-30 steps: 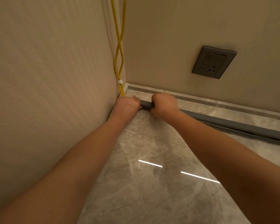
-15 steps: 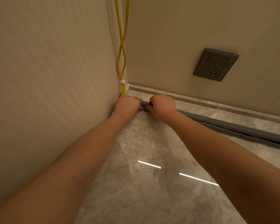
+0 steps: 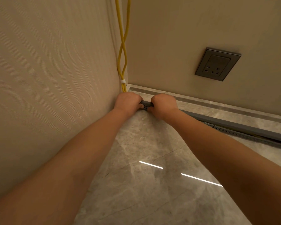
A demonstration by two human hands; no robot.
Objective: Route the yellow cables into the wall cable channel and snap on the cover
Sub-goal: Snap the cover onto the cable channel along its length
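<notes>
In the room corner, the yellow cables (image 3: 122, 51) drop down to the left hand (image 3: 128, 101), whose fingers curl closed over the grey cover (image 3: 234, 125); the right hand (image 3: 163, 104) grips it likewise. Press evenly, working rightward where the slotted channel (image 3: 230, 131) looks unseated. Walls crowd left; open floor (image 3: 144, 184) lies near.

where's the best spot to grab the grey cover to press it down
Judging by its pose, grip the grey cover at its corner end, from above, fingers on top and thumbs at the front edge, as the left hand and right hand do; farther right it sits lifted off the slotted channel.
</notes>
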